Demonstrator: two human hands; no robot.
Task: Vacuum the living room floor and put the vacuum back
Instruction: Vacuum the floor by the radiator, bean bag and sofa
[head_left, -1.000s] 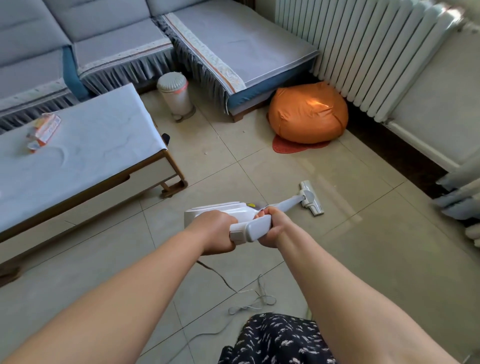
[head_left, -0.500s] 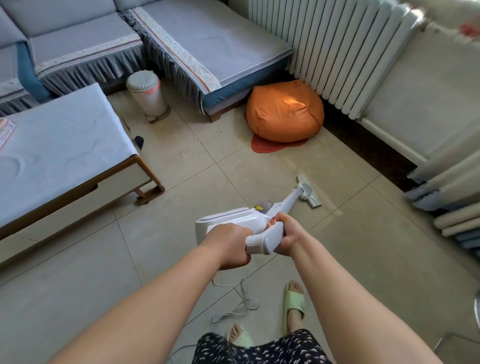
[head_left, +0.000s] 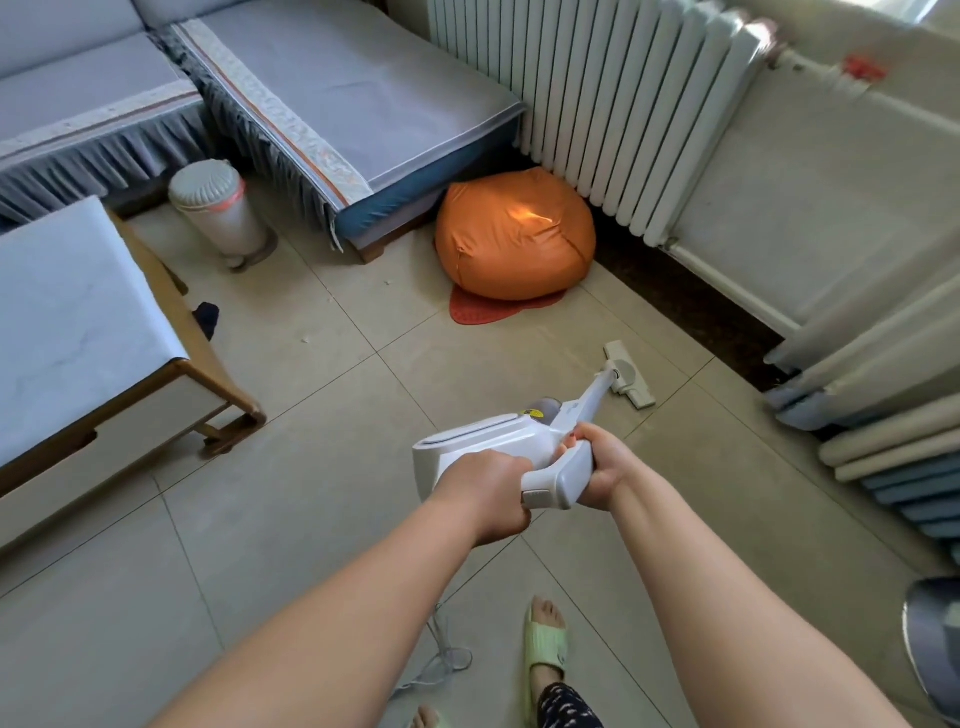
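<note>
Both hands curl round the grey handle of the white plastic stick vacuum (head_left: 519, 441), the left hand (head_left: 485, 493) behind, the right hand (head_left: 602, 467) ahead, probably to steer its flat floor head (head_left: 628, 374) over the beige tiled floor (head_left: 311, 519) near the orange beanbag (head_left: 514, 234). No legible writing shows.

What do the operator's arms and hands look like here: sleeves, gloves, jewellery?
Both forearms are bare up to the frame edge, with no sleeves in view. The left hand and right hand wear no gloves, and no watch, bracelet or ring is visible. The right hand's fingertips seem to carry reddish nail polish, though they are too small to be certain.
</note>
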